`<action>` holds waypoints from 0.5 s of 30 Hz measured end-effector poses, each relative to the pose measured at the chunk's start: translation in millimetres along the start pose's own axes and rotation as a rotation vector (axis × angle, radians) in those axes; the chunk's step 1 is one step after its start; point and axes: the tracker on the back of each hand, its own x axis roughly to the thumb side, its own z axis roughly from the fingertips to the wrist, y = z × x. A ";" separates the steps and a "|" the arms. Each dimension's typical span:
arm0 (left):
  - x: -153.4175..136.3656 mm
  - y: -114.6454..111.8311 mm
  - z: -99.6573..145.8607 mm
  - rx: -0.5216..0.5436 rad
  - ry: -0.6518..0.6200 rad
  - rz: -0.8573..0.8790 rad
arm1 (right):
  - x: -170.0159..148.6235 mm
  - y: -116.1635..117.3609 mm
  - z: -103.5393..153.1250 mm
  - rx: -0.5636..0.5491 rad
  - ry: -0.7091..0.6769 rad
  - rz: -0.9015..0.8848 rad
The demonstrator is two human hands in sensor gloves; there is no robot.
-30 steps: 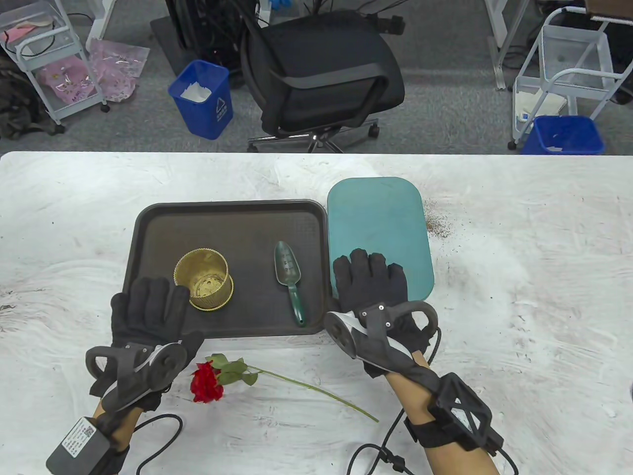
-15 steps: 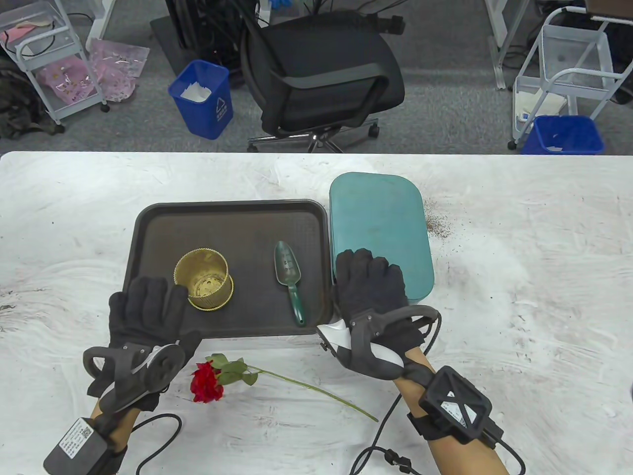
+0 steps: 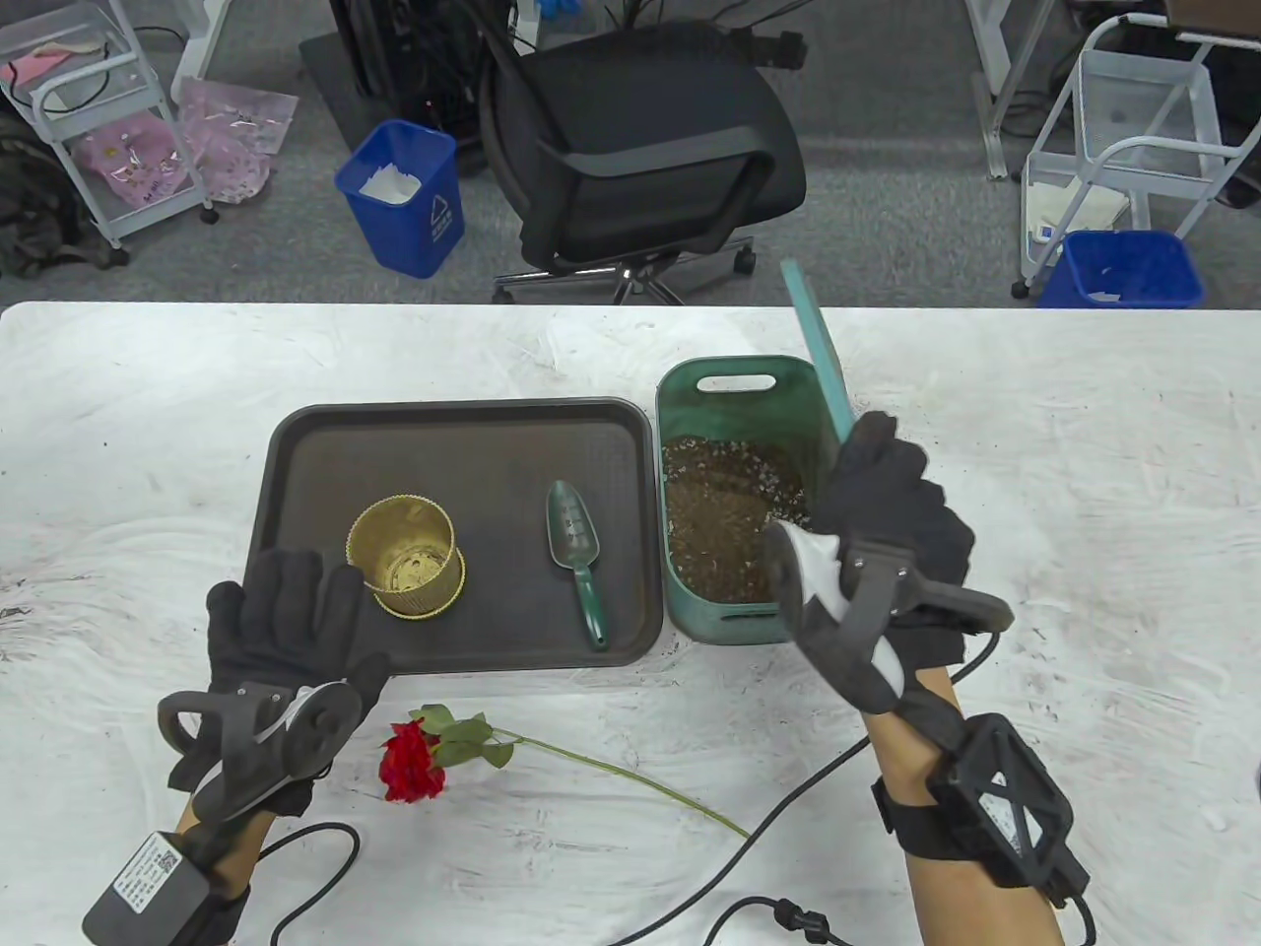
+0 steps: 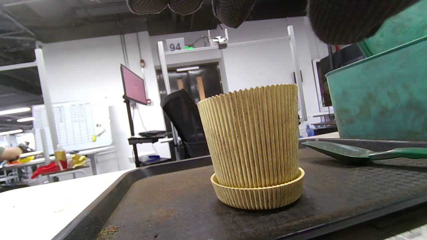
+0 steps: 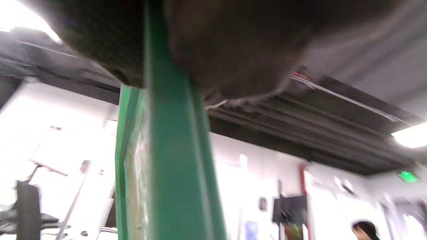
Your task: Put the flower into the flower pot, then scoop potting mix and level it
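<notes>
Lid off, flower not yet picked up.

My left hand (image 3: 281, 621) rests flat, fingers spread, on the tray (image 3: 296, 443) beside the flower pot (image 3: 406, 557); the flower (image 3: 414, 764) lies at its 5 o'clock, stem running toward 4 o'clock. My right hand (image 3: 892, 503) pinches the lid (image 3: 816, 345) above the potting mix (image 3: 724, 527).

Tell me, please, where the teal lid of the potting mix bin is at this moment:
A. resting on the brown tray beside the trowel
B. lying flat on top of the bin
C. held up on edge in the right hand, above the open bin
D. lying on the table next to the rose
C: the right hand grips the teal lid tilted on edge over the bin, whose potting mix lies exposed.
</notes>
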 end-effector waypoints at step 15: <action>-4.3 2.2 0.1 0.004 0.017 0.006 | -182.5 158.8 61.7 0.536 0.909 -0.547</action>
